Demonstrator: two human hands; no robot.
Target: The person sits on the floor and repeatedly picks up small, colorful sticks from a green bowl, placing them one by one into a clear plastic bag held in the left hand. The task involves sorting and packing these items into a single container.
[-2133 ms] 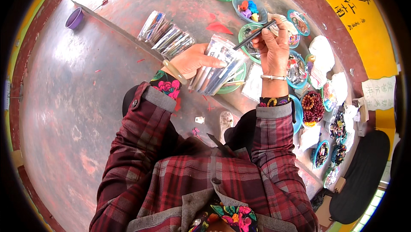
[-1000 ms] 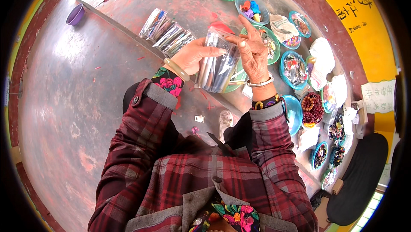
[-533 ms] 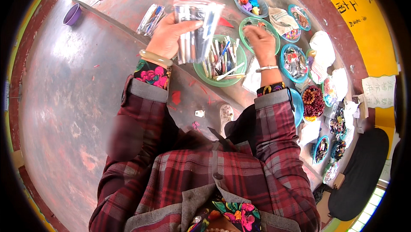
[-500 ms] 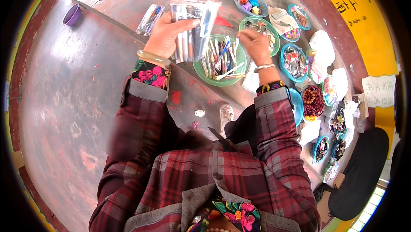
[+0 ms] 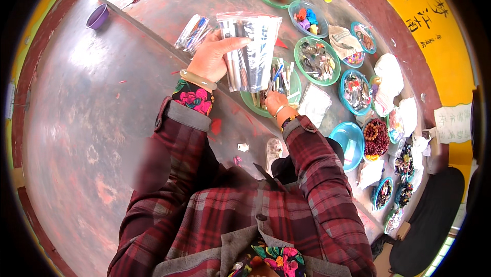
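Observation:
My left hand (image 5: 210,57) grips a clear zip bag (image 5: 249,52) filled with pens, its thumb across the front and the bag upright. Partly behind the bag, a green basket (image 5: 298,94) holds many loose pens (image 5: 289,72). My right hand (image 5: 276,102) reaches into this basket, fingers closed around a blue pen (image 5: 276,76); the fingertips are partly hidden among the other pens. Several more bundles of pens (image 5: 193,32) in clear bags lie on the floor beyond my left hand.
Baskets of small goods line the right side, among them a green one (image 5: 317,61), a blue one (image 5: 355,93) and a plain blue basin (image 5: 348,146). Dark red beads (image 5: 376,139) sit near a white packet (image 5: 314,104). A purple basin (image 5: 97,17) stands far left.
My right hand has moved left and nearer, from beside the green basket of small goods into the pen basket. The left hand still holds the bag; the whole view has shifted slightly.

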